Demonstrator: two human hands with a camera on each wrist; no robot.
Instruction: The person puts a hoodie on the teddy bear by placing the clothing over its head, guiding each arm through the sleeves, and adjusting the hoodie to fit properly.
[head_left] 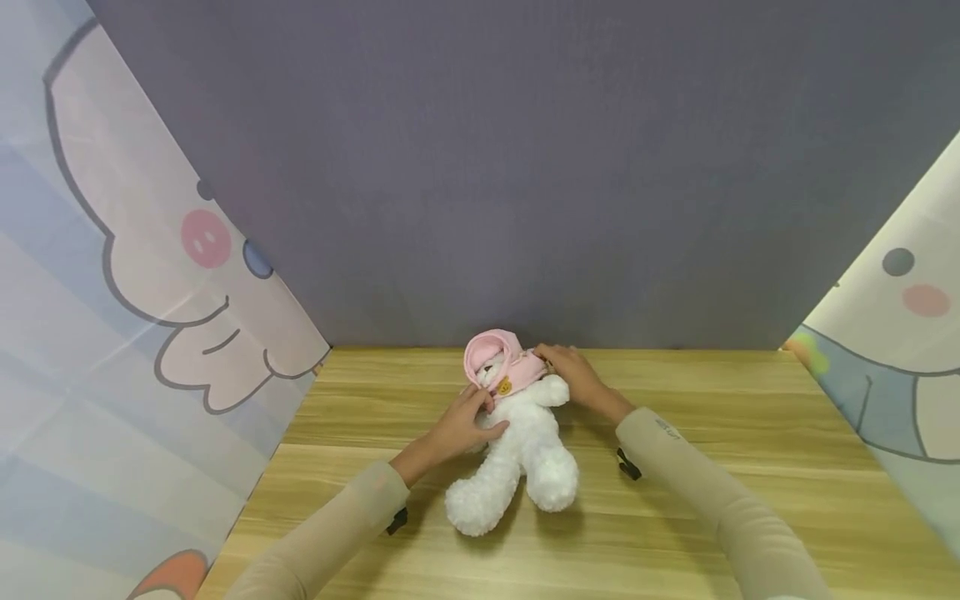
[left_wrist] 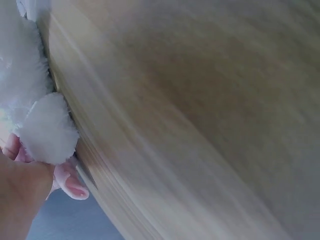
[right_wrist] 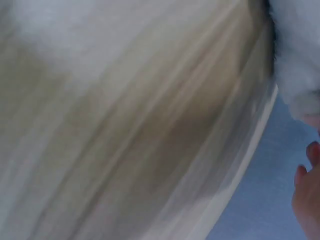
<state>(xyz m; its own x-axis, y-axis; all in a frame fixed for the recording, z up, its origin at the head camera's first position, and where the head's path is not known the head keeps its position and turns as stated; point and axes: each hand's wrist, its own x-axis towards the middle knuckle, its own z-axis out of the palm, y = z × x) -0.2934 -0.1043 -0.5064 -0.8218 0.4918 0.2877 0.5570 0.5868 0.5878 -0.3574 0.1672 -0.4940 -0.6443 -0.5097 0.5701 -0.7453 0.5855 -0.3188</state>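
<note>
A white plush toy (head_left: 521, 429) lies on its back on the wooden table, legs toward me. A pink hooded garment (head_left: 523, 372) with a yellow button covers its head and neck, leaving part of the face showing. My left hand (head_left: 461, 425) grips the toy's side, fingertips at the garment's lower edge and thumb on the belly. In the left wrist view, a white paw (left_wrist: 50, 130) sticks out beside that hand. My right hand (head_left: 577, 377) holds the garment's edge on the right, above the toy's arm; its fingertips are partly hidden. The right wrist view shows only some curled fingers (right_wrist: 313, 152).
The wooden table (head_left: 675, 517) ends at a grey upright panel (head_left: 525, 167) just behind the toy's head. Cartoon-printed sheets (head_left: 112, 333) stand at the left and right sides. A black strap piece (head_left: 628, 465) hangs under the right sleeve.
</note>
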